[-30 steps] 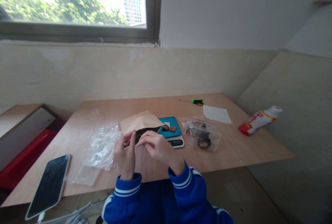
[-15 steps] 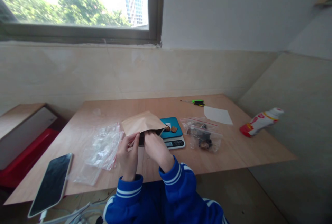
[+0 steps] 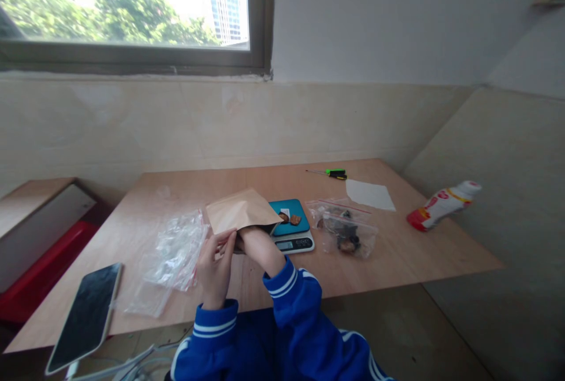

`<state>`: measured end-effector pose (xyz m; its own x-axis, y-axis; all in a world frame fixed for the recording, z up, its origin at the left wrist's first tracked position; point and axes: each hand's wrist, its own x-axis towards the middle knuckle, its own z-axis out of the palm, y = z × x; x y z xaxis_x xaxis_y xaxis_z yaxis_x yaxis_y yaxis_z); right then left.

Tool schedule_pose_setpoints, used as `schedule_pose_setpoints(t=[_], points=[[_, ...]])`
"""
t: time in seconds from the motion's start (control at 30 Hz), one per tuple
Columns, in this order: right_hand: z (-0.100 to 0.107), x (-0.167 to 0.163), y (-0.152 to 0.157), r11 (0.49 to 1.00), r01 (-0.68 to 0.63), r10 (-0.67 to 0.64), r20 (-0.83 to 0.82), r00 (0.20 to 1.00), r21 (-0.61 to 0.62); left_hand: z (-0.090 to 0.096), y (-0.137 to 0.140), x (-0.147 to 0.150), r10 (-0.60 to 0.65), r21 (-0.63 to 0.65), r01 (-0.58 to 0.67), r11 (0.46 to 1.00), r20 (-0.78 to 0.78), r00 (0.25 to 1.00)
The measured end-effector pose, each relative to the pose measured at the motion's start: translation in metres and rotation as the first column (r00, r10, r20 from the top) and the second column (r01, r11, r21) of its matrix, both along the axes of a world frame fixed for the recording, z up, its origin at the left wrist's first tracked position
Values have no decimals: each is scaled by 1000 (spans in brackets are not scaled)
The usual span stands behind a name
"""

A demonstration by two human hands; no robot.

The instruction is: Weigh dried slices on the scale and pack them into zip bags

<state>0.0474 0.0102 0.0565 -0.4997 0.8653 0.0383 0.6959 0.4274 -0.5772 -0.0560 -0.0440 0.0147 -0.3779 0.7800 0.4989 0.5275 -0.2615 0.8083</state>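
A brown paper bag [image 3: 242,209] lies on its side with its mouth toward me. My left hand [image 3: 215,266] pinches the near left edge of that mouth between thumb and fingers. My right hand [image 3: 258,248] reaches inside the bag up to about the wrist; its fingers are hidden there. Just right of the bag sits a kitchen scale [image 3: 302,225] with a blue top and a small display. Brown dried pieces [image 3: 295,219] rest on the scale, partly behind the bag's edge.
Clear zip bags [image 3: 174,248] lie to the left, beside a tablet [image 3: 86,316] at the table edge. On the right are zip bags holding dark pieces [image 3: 346,234], white paper [image 3: 369,195], screwdrivers [image 3: 333,174] and a red-and-white bottle [image 3: 444,205].
My right hand has pushed deeper into the paper bag and shifted slightly left. The left hand keeps its pinch on the bag's edge. The whole view has shifted a little.
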Motion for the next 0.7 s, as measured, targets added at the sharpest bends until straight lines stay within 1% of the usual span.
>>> schedule_pose_setpoints(t=[0.07,0.23,0.4,0.5,0.6,0.67,0.7], points=[[1,5,-2,1000,-7,7,-40,999,10,0,1,-1,11,0,-11,1000,4,1000],[7,13,-11,999,-19,16,-86,996,-34,1,2,-4,22,-30,-21,999,40,999],[7,19,-21,998,-43,49,-176,983,38,4,4,-6,39,-71,-31,997,122,992],[5,24,-24,998,-40,48,-225,973,43,5,5,-6,64,-86,-53,995,132,989],[6,29,-27,998,-50,56,-337,940,27,6,7,-7,79,-92,-67,993,130,988],[7,36,-30,998,-62,64,-453,889,20,7,7,-8,82,-97,-69,993,138,987],[8,40,-32,998,-68,62,-523,850,7,7,8,-8,83,-100,-68,993,149,985]])
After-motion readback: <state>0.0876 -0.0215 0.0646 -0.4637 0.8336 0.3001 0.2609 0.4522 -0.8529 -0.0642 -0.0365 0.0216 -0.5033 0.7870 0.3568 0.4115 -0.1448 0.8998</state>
